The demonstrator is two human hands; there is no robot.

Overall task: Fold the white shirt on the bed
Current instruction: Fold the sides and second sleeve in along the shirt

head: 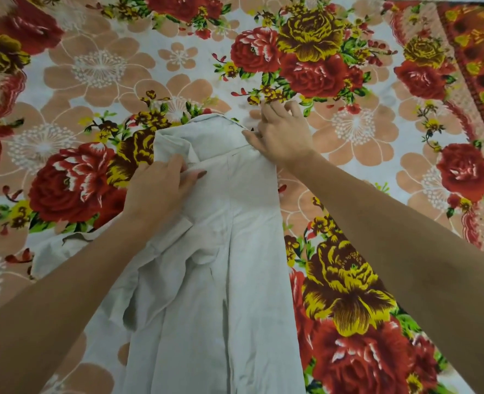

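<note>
Head view: a white creased shirt (221,251) lies lengthwise down the middle of the bed's flower-printed sheet (93,66), with its collar toward the far edge and its body running off past the near edge. The shirt's right side is a straight folded edge. Its left side is bunched, and loose cloth spreads toward the left edge under the forearm. The left hand (161,189) grips a fold just below the collar, fingers curled round it and thumb laid across the top. The right hand (280,135) holds the collar's right end, thumb pressed on the seam, the other fingers bent and slightly spread over the edge. Open sheet lies beyond the collar and on both sides. A red-and-orange patterned woven cloth (479,52) covers the far right corner, well apart from the shirt
</note>
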